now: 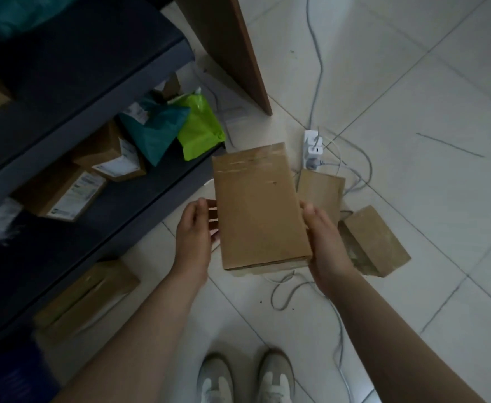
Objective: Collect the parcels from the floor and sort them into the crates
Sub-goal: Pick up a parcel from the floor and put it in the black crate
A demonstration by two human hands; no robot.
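Left hand [195, 228]: grips the cardboard box [260, 207] at its left side.
Right hand [324, 237]: grips its right side.
Floor [413, 82]: two parcels [375, 239] lie at right.

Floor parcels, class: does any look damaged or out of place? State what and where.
The brown box on the tiles right of the right hand looks damaged: its near side is scuffed and mottled. It lies among loose cables.

Both hands hold a brown box [260, 207] above the tiled floor [413, 82]: left hand [195, 228], right hand [324, 237]. Two more boxes [375, 239] lie nearby.
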